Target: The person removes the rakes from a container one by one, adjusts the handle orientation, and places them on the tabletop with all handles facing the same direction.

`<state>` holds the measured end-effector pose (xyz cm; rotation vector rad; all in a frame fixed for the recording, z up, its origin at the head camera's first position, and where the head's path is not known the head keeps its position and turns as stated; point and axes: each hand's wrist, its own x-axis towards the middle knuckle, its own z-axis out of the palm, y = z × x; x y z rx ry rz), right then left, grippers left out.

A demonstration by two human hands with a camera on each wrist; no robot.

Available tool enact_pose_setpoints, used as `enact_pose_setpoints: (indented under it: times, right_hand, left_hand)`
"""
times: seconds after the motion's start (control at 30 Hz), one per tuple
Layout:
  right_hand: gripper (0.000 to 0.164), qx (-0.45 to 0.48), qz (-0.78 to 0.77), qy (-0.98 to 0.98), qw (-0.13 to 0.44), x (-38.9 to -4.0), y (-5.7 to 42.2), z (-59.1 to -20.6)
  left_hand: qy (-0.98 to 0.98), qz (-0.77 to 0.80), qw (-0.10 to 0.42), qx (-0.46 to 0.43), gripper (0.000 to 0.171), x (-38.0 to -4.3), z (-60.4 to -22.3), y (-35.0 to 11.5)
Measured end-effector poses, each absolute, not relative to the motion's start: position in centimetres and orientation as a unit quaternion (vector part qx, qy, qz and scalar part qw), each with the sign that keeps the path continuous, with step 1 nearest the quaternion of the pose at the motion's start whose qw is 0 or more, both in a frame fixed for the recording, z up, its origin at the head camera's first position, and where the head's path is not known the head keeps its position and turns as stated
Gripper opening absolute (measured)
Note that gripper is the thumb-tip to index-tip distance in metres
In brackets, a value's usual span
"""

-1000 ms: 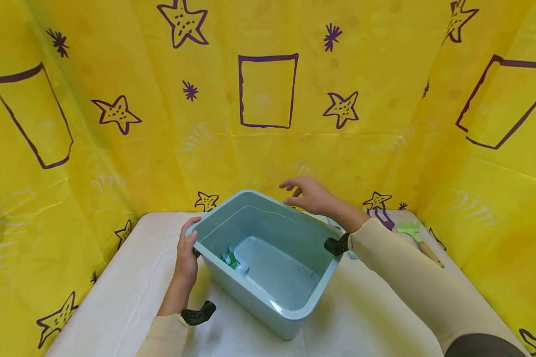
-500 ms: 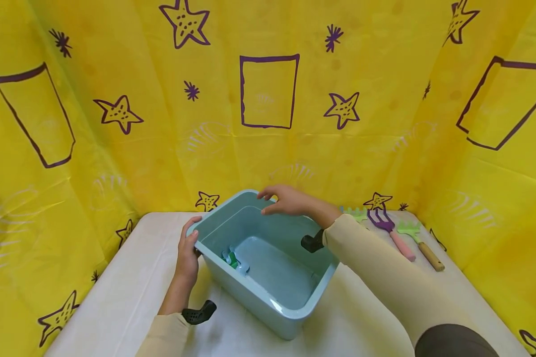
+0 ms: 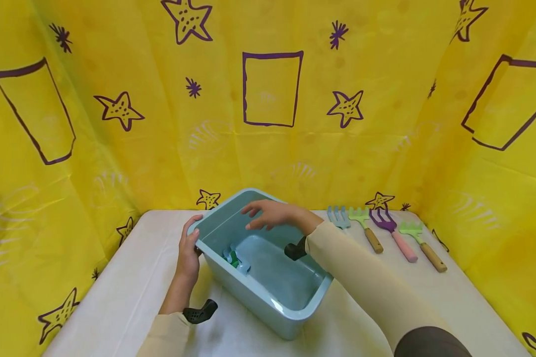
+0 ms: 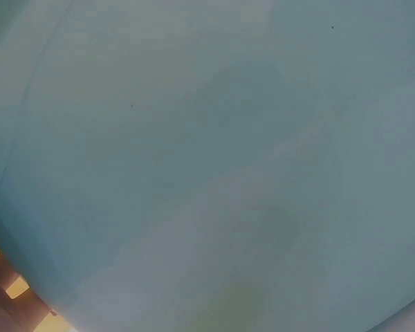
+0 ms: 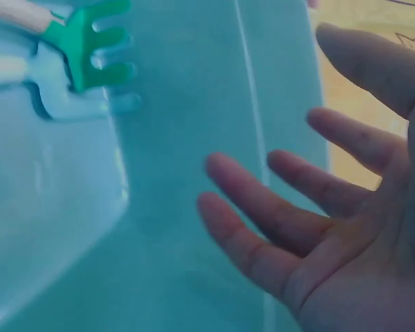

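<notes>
A light blue-green plastic bin [image 3: 250, 295] stands at an angle in the middle of the table. My left hand [image 3: 189, 250] grips its left corner, thumb over the rim; in the left wrist view the bin's wall fills nearly everything. Over the bin's opening hangs my right hand [image 3: 270, 215], fingers spread and loosely bent, holding nothing. Inside, by the left end, lie a green toy garden fork [image 5: 79, 52] and a light blue one [image 5: 52, 90], overlapping each other. The right wrist view shows both below and left of my right fingertips.
Along the table's back right lie a light blue fork [image 3: 338, 216], a light green rake [image 3: 373, 240] with a wooden handle, a purple fork [image 3: 386, 223] with a pink handle, and another light green rake [image 3: 433, 257]. Yellow patterned sheets [image 3: 268, 158] wall in the white table [image 3: 129, 267].
My right hand has moved left and lower, from beyond the far rim to over the bin's opening, uncovering the tools at the right. The left hand keeps its hold on the corner.
</notes>
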<state>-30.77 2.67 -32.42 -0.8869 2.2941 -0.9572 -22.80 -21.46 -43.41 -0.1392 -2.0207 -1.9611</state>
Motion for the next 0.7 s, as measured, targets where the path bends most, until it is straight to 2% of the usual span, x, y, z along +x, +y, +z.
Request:
enact_pose_setpoints:
  times: [0.3,0.5,0.7]
  right_hand:
    - [0.050,-0.318,-0.403,0.804,0.301,-30.7,1.6,-35.0]
    - [0.046,-0.297,-0.386,0.789,0.375,-30.4,1.3,-36.2]
    - [0.050,-0.289,-0.332,0.777,0.450,-29.8,0.9,-37.5]
  left_hand:
    - [-0.707,-0.685,0.167,-0.048,0.051,-22.9,-43.4,-21.5]
    - [-0.705,-0.688,0.167,-0.043,0.051,-23.0,-43.4,-21.6]
    - [-0.704,-0.690,0.164,-0.043,0.049,-22.9,-43.6,-21.5]
